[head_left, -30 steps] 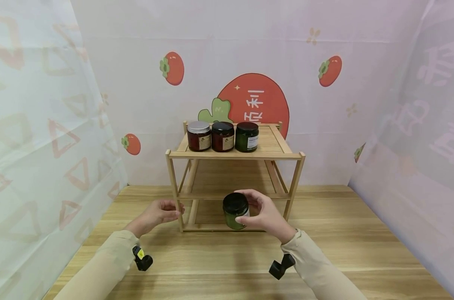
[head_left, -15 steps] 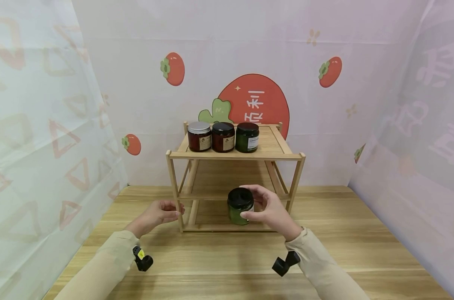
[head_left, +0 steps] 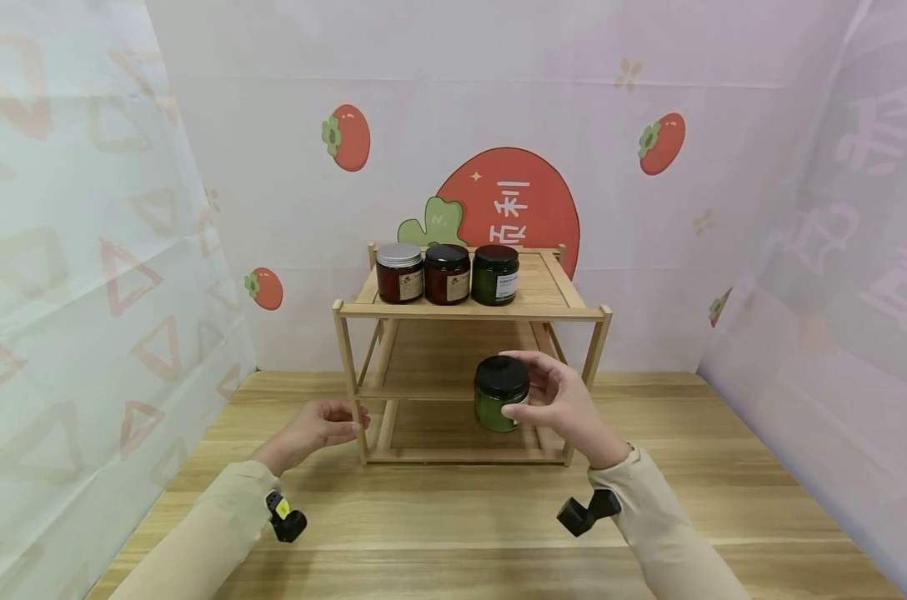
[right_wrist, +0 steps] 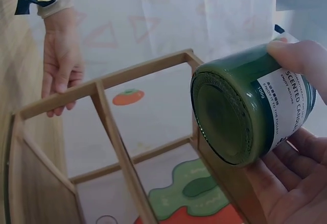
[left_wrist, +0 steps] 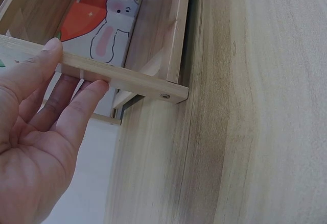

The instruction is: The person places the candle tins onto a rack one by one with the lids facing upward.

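Note:
My right hand (head_left: 562, 408) grips a green scented candle jar (head_left: 494, 410) with a black lid, thumb on the near side. The jar is in the air before the wooden shelf rack (head_left: 468, 312), around the middle shelf's front rail. In the right wrist view the candle's base and white label (right_wrist: 278, 104) face the camera. My left hand (head_left: 314, 432) holds the rack's left front post (left_wrist: 130, 79), thumb on one side and fingers on the other. On the top shelf stand a silver-lidded brown jar (head_left: 399, 273), a black-lidded brown jar (head_left: 447, 275) and another green jar (head_left: 494, 275).
The rack stands on a wood-grain table (head_left: 438, 525). Behind it hangs a pale backdrop (head_left: 273, 167) with persimmon prints, and cloth walls close off both sides. The middle shelf (head_left: 461, 358) lies under the top board, limiting height there.
My right hand has carried the green candle jar up and to the right, from near the bottom shelf to the middle shelf's height. The left hand keeps its place on the post.

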Demonstrator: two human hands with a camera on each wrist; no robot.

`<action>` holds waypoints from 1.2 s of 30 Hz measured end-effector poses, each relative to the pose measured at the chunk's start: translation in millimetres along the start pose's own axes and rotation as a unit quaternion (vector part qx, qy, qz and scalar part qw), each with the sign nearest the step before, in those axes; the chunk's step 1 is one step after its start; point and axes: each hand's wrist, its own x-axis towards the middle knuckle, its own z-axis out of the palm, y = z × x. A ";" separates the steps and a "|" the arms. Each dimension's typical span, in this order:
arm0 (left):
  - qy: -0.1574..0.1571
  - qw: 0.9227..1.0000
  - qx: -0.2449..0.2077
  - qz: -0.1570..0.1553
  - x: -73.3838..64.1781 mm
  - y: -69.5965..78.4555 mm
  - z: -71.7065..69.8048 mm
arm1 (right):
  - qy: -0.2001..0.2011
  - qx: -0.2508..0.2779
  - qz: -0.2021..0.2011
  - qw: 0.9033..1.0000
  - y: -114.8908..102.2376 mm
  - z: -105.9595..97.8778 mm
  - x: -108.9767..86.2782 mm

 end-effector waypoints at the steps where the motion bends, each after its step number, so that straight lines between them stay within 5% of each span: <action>1: 0.000 1.000 0.000 0.000 0.1 -0.1 -0.1 | 0.002 0.000 0.000 1.000 -1.0 -1.6 0.2; 22: 0.005 1.000 0.004 -0.002 0.3 0.1 -0.3 | 0.066 0.017 -0.012 0.998 -43.3 -37.3 3.9; 36: -0.006 1.000 -0.009 -0.002 2.3 -3.7 -3.8 | 0.094 0.009 -0.022 0.995 -76.9 -60.2 32.3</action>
